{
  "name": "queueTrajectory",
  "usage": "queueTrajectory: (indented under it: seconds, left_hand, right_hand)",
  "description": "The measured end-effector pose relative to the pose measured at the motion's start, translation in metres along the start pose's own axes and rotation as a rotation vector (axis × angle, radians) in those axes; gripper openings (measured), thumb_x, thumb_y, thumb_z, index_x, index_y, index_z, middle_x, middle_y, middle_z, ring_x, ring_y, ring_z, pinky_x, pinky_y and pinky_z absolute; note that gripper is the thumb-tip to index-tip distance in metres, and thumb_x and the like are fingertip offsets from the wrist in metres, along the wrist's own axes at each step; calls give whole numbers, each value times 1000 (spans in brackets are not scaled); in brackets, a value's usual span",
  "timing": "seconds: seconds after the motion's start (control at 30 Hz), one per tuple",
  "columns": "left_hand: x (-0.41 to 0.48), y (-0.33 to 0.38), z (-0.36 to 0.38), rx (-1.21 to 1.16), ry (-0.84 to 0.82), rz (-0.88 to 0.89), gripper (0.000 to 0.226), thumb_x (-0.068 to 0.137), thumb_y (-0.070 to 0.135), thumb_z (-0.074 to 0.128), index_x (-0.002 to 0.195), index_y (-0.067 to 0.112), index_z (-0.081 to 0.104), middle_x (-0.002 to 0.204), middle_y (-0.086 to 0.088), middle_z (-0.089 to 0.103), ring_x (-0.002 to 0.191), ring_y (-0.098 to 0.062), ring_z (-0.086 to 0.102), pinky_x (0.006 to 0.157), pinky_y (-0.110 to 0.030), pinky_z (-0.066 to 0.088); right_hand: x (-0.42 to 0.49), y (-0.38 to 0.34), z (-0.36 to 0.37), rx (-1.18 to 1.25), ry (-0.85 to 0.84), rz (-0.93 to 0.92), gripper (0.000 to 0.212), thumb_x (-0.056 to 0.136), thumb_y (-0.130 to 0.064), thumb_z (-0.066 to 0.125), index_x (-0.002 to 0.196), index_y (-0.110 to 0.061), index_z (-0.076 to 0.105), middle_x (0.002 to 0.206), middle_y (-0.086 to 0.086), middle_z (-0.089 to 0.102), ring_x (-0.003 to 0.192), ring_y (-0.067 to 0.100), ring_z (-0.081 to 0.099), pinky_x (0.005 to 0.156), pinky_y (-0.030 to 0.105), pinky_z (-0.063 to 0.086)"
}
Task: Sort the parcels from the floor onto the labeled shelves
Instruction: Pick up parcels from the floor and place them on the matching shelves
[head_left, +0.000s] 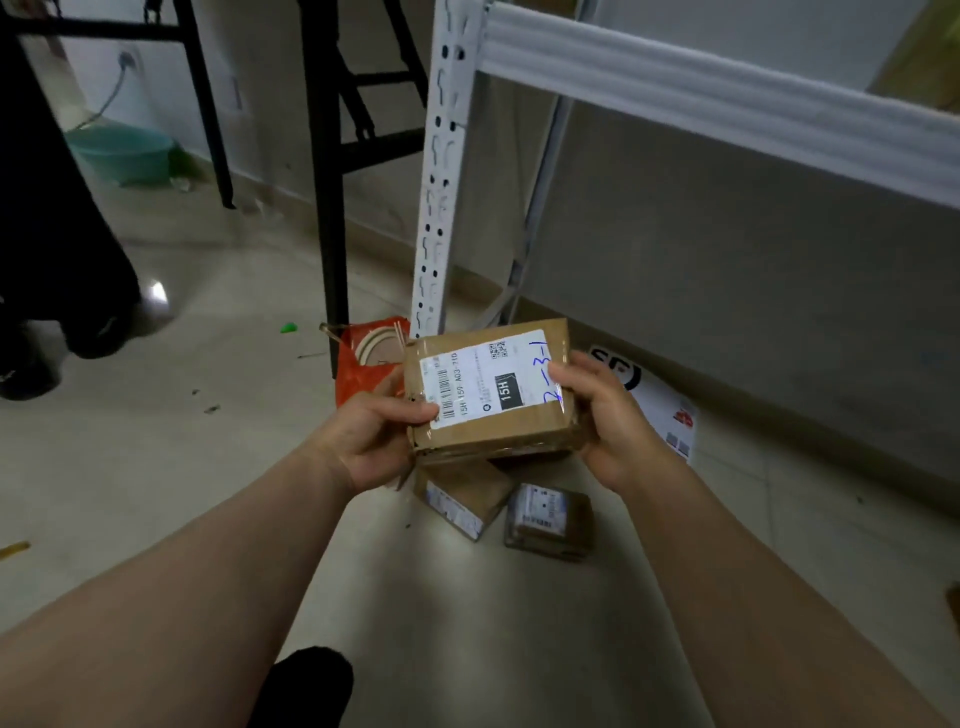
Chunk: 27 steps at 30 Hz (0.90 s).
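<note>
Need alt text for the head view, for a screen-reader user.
The left hand and right hand grip the ends of a cardboard box above the floor; its label reads 15H, with 2-3-1 handwritten in blue. A parcel and a smaller parcel lie on the floor beneath, near a white rack.

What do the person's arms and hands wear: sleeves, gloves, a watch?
The left hand and the right hand are ungloved, with no watch, ring or bracelet visible. No sleeves show anywhere up to the picture's edge.
</note>
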<state>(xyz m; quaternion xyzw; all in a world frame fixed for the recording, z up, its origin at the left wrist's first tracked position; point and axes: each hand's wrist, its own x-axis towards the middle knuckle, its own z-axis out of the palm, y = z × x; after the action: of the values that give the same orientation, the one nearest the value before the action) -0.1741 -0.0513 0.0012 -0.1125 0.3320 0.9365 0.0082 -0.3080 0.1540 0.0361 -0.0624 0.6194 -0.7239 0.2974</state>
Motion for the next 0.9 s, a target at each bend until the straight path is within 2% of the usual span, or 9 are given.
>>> queueTrajectory:
  seconds: [0.17,0.3,0.4,0.5,0.57,0.67,0.73,0.83,0.9]
  left_hand:
    - [11,-4,14,115,-8,-86,63,73,8,75,134,14,60,128,-13,65,104,-31,69,83,-50,57]
    - [14,-11,21,141,113,-95,69,65,21,84,130,18,63,121,-10,68,108,-37,67,94,-63,48]
    - [16,-7,30,111,164,-17,62,75,21,78,133,11,59,118,-10,70,110,-34,68,94,-56,52]
    - [16,5,38,46,203,75,54,77,20,75,129,9,61,125,-9,68,113,-30,66,101,-52,48]
    - [15,15,47,98,186,158,51,76,19,75,125,12,61,113,-4,72,107,-22,67,99,-46,50]
    - [10,30,73,251,144,282,39,75,20,73,112,16,63,91,2,73,90,-12,68,91,-37,50]
    - [9,39,95,310,89,366,23,78,20,72,100,18,65,85,5,73,80,-8,67,81,-31,44]
    - [6,54,123,327,-1,502,36,84,18,68,116,5,60,79,9,70,79,-8,58,79,-28,37]
    - [3,60,137,384,-33,561,52,84,22,67,133,6,56,95,9,71,90,-6,64,86,-30,45]
  right_hand:
    - [-7,-17,-20,99,15,-107,62,87,-7,68,144,-20,48,124,8,71,112,29,68,94,50,54]
    - [-9,-19,-29,214,-21,-145,69,82,1,64,145,-23,46,127,8,70,109,30,69,82,51,58]
    - [-13,-12,-30,150,-78,-89,81,71,5,66,144,-21,44,123,9,71,100,31,72,76,48,60]
    - [-20,-10,-30,-12,-100,-14,71,74,-7,72,139,-20,48,112,4,72,96,23,68,94,51,49]
    - [-23,-16,-28,-78,-115,26,67,78,-20,73,141,-17,49,109,3,71,99,18,65,90,44,46]
    - [-28,-32,-26,-66,-104,-8,64,83,-18,72,142,-9,48,117,11,69,95,19,67,78,36,54]
    - [-31,-44,-25,-42,-107,-68,72,76,-17,74,142,-8,47,122,13,69,96,20,69,83,39,57]
    - [-39,-68,-23,27,-133,-197,77,73,-17,77,142,-12,44,115,7,73,96,21,71,95,50,55]
    - [-46,-85,-19,63,-177,-288,74,75,-19,79,139,-17,42,114,7,74,97,22,72,87,47,60]
